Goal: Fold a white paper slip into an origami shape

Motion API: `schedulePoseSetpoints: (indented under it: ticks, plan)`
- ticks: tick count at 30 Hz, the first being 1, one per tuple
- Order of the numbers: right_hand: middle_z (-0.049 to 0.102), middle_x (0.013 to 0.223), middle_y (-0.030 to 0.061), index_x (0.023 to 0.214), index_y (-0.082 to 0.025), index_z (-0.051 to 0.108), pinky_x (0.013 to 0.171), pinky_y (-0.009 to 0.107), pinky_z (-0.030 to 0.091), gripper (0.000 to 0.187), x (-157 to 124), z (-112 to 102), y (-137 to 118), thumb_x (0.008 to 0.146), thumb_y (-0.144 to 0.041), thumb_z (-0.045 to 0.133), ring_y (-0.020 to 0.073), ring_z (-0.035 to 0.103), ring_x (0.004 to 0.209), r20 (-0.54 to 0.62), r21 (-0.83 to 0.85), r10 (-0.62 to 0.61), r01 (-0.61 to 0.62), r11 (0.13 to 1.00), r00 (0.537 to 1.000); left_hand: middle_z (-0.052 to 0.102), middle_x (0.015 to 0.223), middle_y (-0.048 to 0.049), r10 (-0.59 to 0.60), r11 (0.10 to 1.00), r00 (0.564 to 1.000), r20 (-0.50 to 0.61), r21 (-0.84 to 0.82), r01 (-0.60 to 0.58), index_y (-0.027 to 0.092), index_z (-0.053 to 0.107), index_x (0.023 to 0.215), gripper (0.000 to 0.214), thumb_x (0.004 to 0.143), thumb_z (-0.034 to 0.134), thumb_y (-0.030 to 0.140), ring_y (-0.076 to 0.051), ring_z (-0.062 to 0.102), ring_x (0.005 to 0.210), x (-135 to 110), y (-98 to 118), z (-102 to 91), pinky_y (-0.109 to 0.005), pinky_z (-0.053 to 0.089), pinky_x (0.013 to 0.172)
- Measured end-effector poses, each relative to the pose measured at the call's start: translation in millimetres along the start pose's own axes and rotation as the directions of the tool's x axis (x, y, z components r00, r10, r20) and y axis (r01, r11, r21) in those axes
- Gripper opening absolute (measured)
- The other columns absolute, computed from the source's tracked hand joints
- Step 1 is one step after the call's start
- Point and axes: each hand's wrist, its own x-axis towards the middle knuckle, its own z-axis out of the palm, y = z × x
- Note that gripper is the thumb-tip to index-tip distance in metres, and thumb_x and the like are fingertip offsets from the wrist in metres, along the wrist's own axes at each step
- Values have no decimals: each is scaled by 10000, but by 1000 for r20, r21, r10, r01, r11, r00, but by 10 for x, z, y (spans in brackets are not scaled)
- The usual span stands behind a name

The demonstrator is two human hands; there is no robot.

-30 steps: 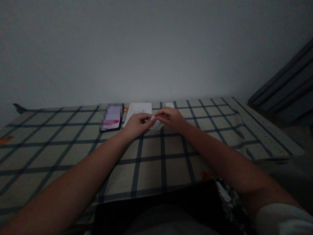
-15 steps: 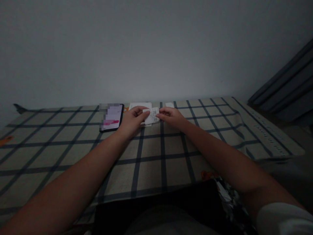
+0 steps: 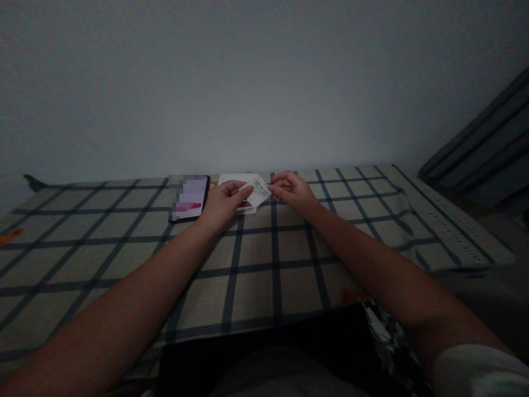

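Note:
My left hand is closed, its thumb on top of a small flat white packet with dark print. The packet is tilted, with a corner pointing right. At that corner are the thumb and curled fingers of my right hand; the fingertips look pinched at its edge, though the contact is small and dim. Below and behind the packet lies a flat white sheet or box, partly covered by my left hand. A reddish patch shows under the packet.
Left of my left hand lies a phone with a lit screen, partly pixelated. A checked cloth covers the table, which meets a plain wall. A dark curtain hangs at the right.
The packet has turned so that its corner points right. My right hand has shifted slightly up and right, its fingers lifting, and covers the small white piece seen behind it. My left hand stays put.

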Motion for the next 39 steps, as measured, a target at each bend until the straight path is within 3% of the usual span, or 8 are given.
schedulePoseSetpoints:
  ticks: [3,11,16,22,34,39]
  plan:
    - [674,852,20,948,-177,631,657,259,546,396,11,-6,12,721,-456,795,122,649,736,33,46,25,-26,999,999,745,846,-49,-4,999,999,-36,-54,2,155,710,849,414,649,866,483,-149,671,677,23,13,3,-277,569,658]
    - [699,893,47,993,-157,661,730,302,591,394,21,-35,35,735,-424,793,143,678,793,25,68,28,-30,997,999,739,813,-43,-53,985,998,39,-164,58,152,685,826,397,619,896,417,-141,682,666,32,-10,21,-262,576,649]
    - [712,911,61,1019,-146,702,769,316,596,395,20,-37,55,751,-425,782,145,681,796,4,11,-30,30,999,1000,748,911,-44,-68,978,992,103,-191,86,169,647,934,415,646,883,354,-151,713,761,40,-51,18,-264,588,682]
    - [734,1024,79,1043,-169,750,822,332,594,416,1,-26,5,746,-459,788,159,687,864,-24,-27,-62,61,998,998,754,881,-31,-28,982,995,91,-186,44,183,600,1017,500,647,881,370,-159,729,753,68,-106,22,-284,600,700]
    - [735,913,57,969,-172,771,769,308,565,291,39,-98,49,803,-408,737,142,663,786,12,-117,-83,84,990,996,754,817,-16,7,989,997,76,-148,4,190,598,1017,511,651,880,408,-162,726,714,68,-123,8,-283,588,683]
    - [724,887,49,935,-165,746,758,300,544,238,25,-74,37,836,-375,695,139,651,782,45,-174,-110,116,978,993,764,887,-32,-16,991,986,163,-130,38,194,642,1067,519,646,886,374,-159,720,711,35,-85,-2,-286,584,680]
